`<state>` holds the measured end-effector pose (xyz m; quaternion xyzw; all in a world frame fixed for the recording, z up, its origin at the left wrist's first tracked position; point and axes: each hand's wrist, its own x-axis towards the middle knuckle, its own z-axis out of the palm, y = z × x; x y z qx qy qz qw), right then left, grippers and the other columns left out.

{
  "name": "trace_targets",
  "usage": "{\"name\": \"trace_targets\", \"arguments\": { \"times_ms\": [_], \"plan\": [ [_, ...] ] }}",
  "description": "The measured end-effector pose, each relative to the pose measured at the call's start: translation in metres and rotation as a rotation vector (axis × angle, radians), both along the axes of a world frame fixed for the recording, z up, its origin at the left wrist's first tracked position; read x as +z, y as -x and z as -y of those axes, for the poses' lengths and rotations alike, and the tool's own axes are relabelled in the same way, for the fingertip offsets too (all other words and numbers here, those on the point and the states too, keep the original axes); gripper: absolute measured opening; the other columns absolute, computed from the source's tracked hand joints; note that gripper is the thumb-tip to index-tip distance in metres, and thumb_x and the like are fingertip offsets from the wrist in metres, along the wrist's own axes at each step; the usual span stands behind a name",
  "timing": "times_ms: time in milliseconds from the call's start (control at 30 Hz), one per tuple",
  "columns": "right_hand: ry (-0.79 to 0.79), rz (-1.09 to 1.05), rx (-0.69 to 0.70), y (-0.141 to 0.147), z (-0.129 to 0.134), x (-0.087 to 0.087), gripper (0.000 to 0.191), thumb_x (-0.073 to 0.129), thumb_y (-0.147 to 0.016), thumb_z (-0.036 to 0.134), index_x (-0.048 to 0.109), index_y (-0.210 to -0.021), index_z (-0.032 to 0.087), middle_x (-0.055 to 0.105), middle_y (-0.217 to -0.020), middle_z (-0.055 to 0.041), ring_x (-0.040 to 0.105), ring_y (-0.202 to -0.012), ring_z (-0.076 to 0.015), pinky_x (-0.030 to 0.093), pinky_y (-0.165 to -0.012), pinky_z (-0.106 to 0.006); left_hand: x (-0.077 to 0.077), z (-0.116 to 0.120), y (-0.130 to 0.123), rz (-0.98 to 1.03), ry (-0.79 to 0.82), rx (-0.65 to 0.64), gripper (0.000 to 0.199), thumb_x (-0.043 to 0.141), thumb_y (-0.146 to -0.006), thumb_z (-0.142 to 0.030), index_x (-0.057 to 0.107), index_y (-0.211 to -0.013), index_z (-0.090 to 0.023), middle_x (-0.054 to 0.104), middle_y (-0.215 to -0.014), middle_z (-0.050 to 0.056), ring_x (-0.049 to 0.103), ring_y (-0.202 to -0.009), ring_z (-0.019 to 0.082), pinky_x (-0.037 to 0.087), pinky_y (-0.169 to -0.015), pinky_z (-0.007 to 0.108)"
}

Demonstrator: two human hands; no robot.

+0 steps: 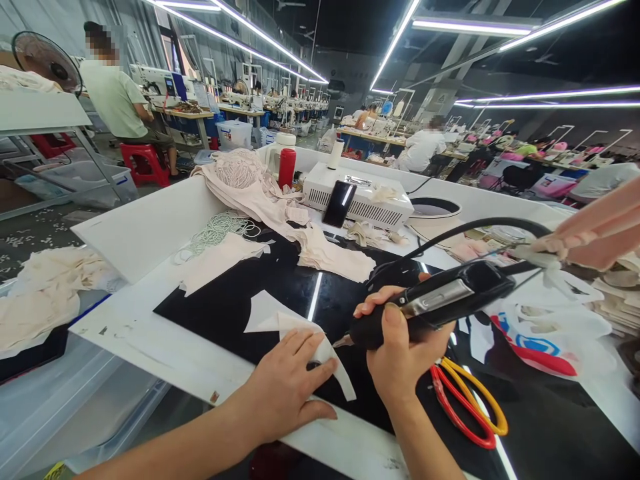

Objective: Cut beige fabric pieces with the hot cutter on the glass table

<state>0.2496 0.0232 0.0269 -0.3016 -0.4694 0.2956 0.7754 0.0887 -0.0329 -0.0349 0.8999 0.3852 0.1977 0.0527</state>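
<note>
Flat on a cream fabric piece (343,380) lies my left hand (295,380), its fingers stretched and somewhat apart. The fabric has a curved edge, and a pale piece (261,312) shows beyond it on the black mat (235,327). My right hand (405,353) is wrapped round a black corded hand tool (440,297) with a metal lever along its side. The tool's narrow metal tip points left, close to the fabric's right edge; whether it touches I cannot tell. Red-and-yellow-handled scissors (470,403) lie right of my right wrist, their blades hidden.
Behind the mat are stacked cream cut pieces (335,257), lace bra parts (240,173), pale green cord (220,233), a phone (340,203) and a white vented box (360,190). The tool's black cable (465,227) arches right. A plastic bag (550,320) lies right; a bin (75,400) stands left.
</note>
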Motion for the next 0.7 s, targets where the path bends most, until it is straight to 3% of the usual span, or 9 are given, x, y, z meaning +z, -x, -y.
{"name": "trace_targets", "arguments": {
  "times_ms": [433,700],
  "plan": [
    [0.030,0.022,-0.014,0.006,-0.010,-0.004,0.051,0.075,-0.088,0.025,0.051,-0.133,0.030,0.067,-0.083,0.0057,0.062,-0.061,-0.0123,0.057,-0.059,-0.032,-0.002,-0.001,-0.001,0.049,-0.005,0.002,0.067,0.075,-0.085,-0.064,0.062,-0.134,-0.020,0.054,-0.145,0.024,0.053,-0.136,0.042,0.051,-0.108,0.060],
    [-0.037,-0.010,0.022,0.010,-0.016,0.000,0.049,0.074,-0.088,0.022,0.052,-0.130,0.031,0.067,-0.082,0.0067,0.062,-0.062,-0.0124,0.056,-0.057,-0.030,-0.001,-0.001,0.000,0.042,0.014,0.004,0.067,0.073,-0.086,-0.065,0.061,-0.136,-0.022,0.052,-0.147,0.024,0.053,-0.136,0.042,0.049,-0.110,0.061]
  ]
}}
